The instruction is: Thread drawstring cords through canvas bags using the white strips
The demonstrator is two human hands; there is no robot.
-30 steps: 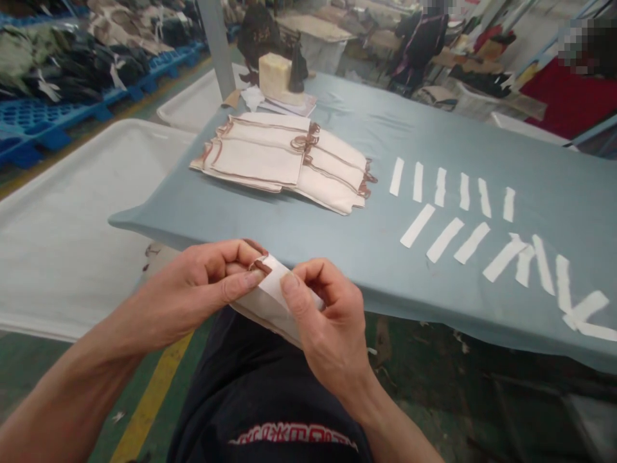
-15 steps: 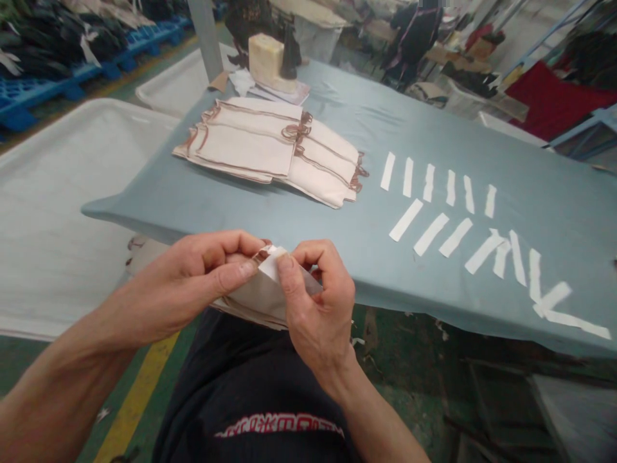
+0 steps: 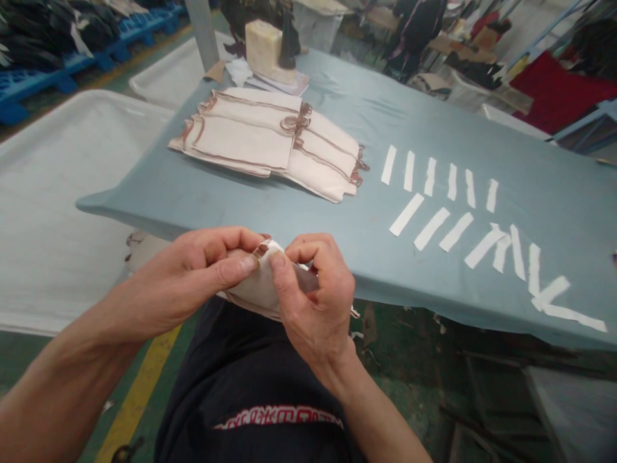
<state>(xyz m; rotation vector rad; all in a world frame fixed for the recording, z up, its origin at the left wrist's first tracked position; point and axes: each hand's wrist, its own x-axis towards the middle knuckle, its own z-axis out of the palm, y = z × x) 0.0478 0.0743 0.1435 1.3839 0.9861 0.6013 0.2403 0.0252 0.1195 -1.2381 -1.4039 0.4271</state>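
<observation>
At the table's near edge, my left hand (image 3: pixel 212 263) is closed, its thumb and finger pinching a brown cord at the edge of a cream cloth piece (image 3: pixel 260 292). Right beside it, my right hand (image 3: pixel 313 283) pinches a small white strip (image 3: pixel 273 247) against that edge. Most of this strip is hidden under the right thumb and fingers. The cloth hangs below both hands over my lap. Farther back on the table lies a stack of cream cloth pieces (image 3: pixel 250 138) with brown edging and cord loops.
Rows of white strips (image 3: pixel 406 214) lie on the blue-covered table (image 3: pixel 337 251) to the right. Behind the stack stands a yellowish block (image 3: pixel 263 48) on papers. A large white bin (image 3: pixel 62 212) is at the left. Blue pallets (image 3: pixel 62 77) bear dark cloth beyond it.
The white strip, which lay flat and visible across my right fingers, is now mostly covered and bent around the cord at the cloth edge. Both hands stay close together.
</observation>
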